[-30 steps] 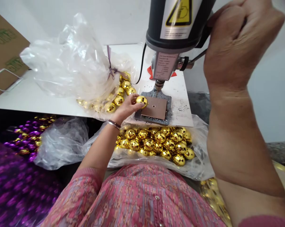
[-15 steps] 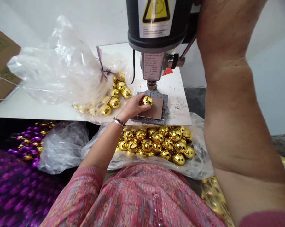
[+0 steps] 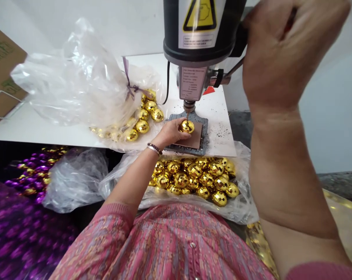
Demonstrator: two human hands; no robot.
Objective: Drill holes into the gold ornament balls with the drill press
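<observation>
A gold mirrored ball (image 3: 187,126) is gripped by the left hand (image 3: 170,134) just under the drill press bit (image 3: 187,116), near 12 o'clock. A drill press lever (image 3: 233,67) is gripped by the closed right hand (image 3: 293,50) at 2 o'clock. Many gold balls (image 3: 193,179) are heaped in a plastic bag (image 3: 240,210) at 6 o'clock; whether any are drilled cannot be told.

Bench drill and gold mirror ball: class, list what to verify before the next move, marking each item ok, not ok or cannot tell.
1. Gold mirror ball held in the left hand: ok.
2. Bit touching the ball: cannot tell.
3. Left fingers away from the bit: ok.
4. Right hand on the feed lever: ok, it runs into the closed fist.
5. Ball above the brown pad on the base plate: ok.
6. White board free of dark specks: not ok.
</observation>
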